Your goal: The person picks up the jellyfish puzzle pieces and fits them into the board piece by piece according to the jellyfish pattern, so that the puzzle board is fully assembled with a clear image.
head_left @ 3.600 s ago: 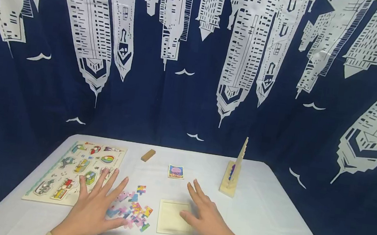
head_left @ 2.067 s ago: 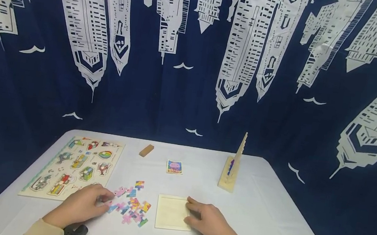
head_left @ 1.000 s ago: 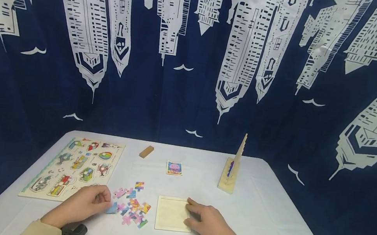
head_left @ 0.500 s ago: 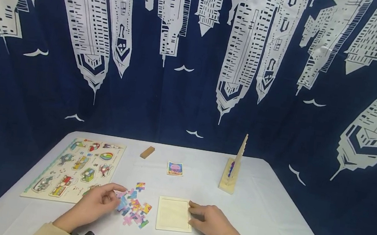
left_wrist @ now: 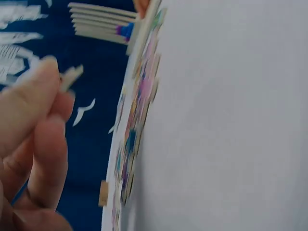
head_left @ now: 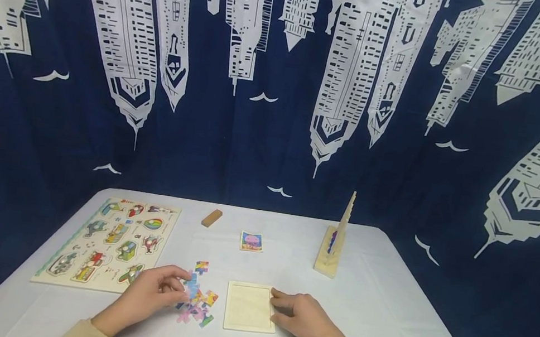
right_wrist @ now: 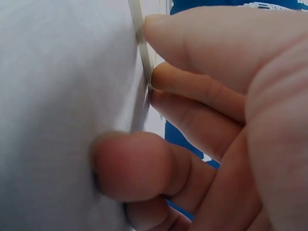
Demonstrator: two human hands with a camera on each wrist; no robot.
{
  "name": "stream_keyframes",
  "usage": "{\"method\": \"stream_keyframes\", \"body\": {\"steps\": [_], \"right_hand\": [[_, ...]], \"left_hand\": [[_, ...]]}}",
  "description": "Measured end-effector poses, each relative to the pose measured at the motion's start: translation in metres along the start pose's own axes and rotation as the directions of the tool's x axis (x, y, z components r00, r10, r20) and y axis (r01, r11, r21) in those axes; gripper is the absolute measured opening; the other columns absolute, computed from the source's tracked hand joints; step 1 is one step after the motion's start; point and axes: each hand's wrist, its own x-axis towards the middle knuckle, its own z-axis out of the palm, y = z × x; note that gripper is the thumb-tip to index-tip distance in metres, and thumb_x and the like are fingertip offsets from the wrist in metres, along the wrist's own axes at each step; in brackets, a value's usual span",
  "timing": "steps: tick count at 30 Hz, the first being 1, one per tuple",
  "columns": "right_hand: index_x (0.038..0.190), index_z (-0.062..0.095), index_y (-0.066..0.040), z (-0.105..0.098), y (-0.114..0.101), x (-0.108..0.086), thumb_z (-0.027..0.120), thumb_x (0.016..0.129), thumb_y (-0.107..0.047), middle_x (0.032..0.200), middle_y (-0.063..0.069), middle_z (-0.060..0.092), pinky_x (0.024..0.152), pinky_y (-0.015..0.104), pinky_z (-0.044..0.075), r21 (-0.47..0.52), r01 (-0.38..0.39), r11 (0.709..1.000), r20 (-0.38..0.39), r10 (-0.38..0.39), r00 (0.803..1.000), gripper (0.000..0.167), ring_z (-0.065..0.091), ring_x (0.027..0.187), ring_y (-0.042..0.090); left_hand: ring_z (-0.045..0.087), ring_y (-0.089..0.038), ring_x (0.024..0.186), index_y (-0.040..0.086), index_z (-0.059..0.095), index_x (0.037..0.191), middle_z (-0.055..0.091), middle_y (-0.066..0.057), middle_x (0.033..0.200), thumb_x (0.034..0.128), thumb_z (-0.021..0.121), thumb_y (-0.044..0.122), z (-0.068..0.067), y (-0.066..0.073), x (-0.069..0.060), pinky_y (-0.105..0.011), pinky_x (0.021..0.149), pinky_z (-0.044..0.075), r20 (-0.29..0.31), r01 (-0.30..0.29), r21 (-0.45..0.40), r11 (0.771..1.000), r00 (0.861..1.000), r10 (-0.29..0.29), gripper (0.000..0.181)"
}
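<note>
Between thumb and index finger, my left hand (head_left: 149, 293) pinches a light blue puzzle piece (head_left: 192, 286), above the left side of the loose jigsaw pile (head_left: 195, 310). The left wrist view shows this piece (left_wrist: 72, 78) edge-on at the fingertips, off the table, with the pile (left_wrist: 145, 91) beyond. A square, pale wooden tray (head_left: 250, 308) lies right of the pile. My right hand (head_left: 309, 322) holds its right edge, index finger near the far corner and thumb lower down. In the right wrist view, fingertips touch the thin tray edge (right_wrist: 144, 55).
A wooden picture board (head_left: 104, 243) lies at the left. Behind the tray are a small picture card (head_left: 252, 242) and a brown block (head_left: 211, 218). A wooden stand (head_left: 326, 262) with an upright slat and purple-blue parts is at the back right.
The left hand, open and spread at first, came down to the pile's left, took hold of a piece and moved right over the pile. The right hand lowered to the tray's edge and stayed there.
</note>
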Motion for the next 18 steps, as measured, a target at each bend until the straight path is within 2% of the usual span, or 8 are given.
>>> {"method": "stream_keyframes", "body": {"steps": [7,12,14,18], "right_hand": [[0.122,0.076,-0.008,0.0,-0.001,-0.002,0.078,0.09,-0.028,0.141,0.004,0.065,0.106,0.052,0.048,0.013,-0.016,1.0,0.01,0.016,1.0,0.038,0.06,0.132,0.031],[0.122,0.076,-0.008,0.001,0.0,-0.002,0.078,0.09,-0.03,0.141,0.004,0.065,0.105,0.051,0.048,0.013,-0.006,1.0,0.004,0.006,1.0,0.038,0.06,0.132,0.03],[0.122,0.075,-0.008,0.001,0.001,-0.002,0.077,0.09,-0.03,0.141,0.004,0.065,0.105,0.051,0.049,0.007,0.003,1.0,0.003,-0.003,1.0,0.038,0.061,0.131,0.029],[0.123,0.075,-0.008,0.0,0.002,0.001,0.077,0.091,-0.03,0.141,0.004,0.064,0.104,0.05,0.05,-0.006,0.018,1.0,0.007,-0.018,1.0,0.039,0.061,0.131,0.029]], "left_hand": [[0.052,-0.002,0.058,0.023,0.074,0.101,0.069,0.019,0.081,0.0774,0.09,0.03,0.023,0.021,0.019,-0.023,0.052,0.044,-0.01,-0.045,0.143,0.989,0.999,0.047,0.029],[0.052,0.003,0.065,0.026,0.076,0.098,0.066,0.022,0.084,0.078,0.088,0.039,0.049,0.037,0.036,-0.022,0.057,0.043,0.018,-0.107,0.271,0.957,0.994,0.106,0.027],[0.052,0.004,0.067,0.026,0.076,0.099,0.063,0.023,0.083,0.0788,0.087,0.042,0.06,0.045,0.042,-0.022,0.057,0.043,0.041,-0.121,0.299,0.947,0.993,0.114,0.028],[0.049,0.001,0.063,0.024,0.076,0.1,0.06,0.02,0.079,0.0797,0.087,0.04,0.079,0.06,0.053,-0.023,0.055,0.042,0.054,-0.12,0.299,0.947,0.993,0.109,0.028]]}}
